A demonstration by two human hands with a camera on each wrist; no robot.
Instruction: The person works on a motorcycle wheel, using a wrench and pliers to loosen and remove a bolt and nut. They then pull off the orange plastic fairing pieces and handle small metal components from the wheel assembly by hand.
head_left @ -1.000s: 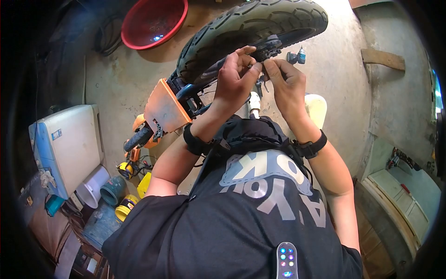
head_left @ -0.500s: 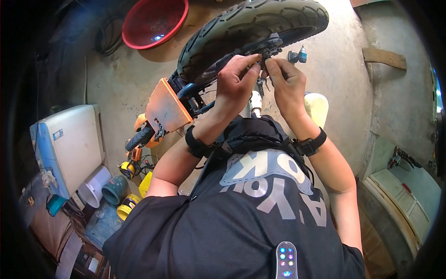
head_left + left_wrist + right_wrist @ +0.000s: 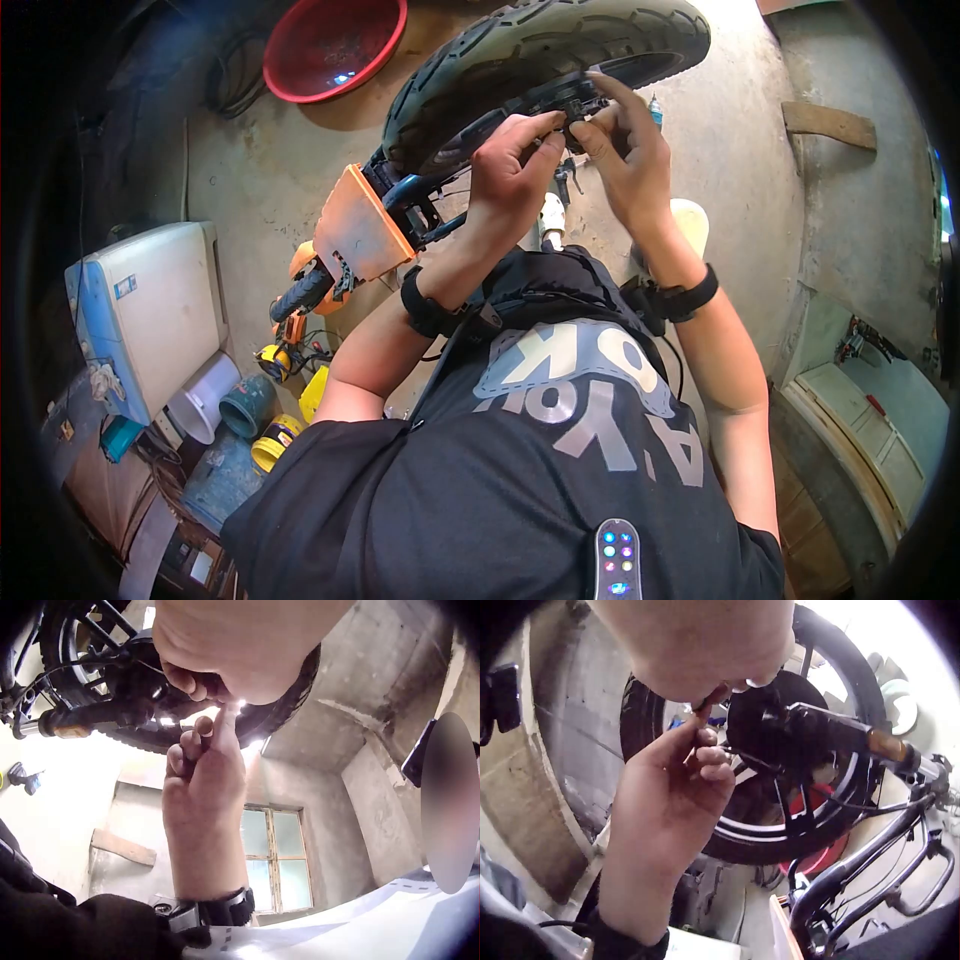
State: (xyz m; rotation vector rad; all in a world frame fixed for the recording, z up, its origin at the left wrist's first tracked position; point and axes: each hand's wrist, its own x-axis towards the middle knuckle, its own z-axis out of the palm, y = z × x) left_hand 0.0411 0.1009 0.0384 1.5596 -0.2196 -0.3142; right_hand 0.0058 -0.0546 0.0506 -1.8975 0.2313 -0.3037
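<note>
A wheel with a treaded black tyre (image 3: 470, 70) stands tipped up, its dark hub parts (image 3: 575, 95) facing the person. At the near side of the hub, my left hand (image 3: 513, 170) pinches a small dark part between thumb and forefinger; fingers hide most of it. My right hand (image 3: 635, 165) is close beside it, forefinger stretched over the hub parts and thumb lower down. In the right wrist view the left hand (image 3: 671, 795) has its other fingers curled, and the right hand (image 3: 705, 645) overlaps its fingertips. I cannot tell whether the right fingers grip anything.
An orange panel (image 3: 360, 225) and the frame lie left of the wheel. A red basin (image 3: 335, 50) is at the back left. On the floor, a drill (image 3: 656, 108) is partly behind the right hand, with a wooden board (image 3: 828, 125) farther right. Buckets (image 3: 245, 405) stand at left.
My right hand has shifted slightly right and up, its forefinger now stretching over the hub. The left forefinger, raised at first, has come down toward the thumb. The wheel has barely moved.
</note>
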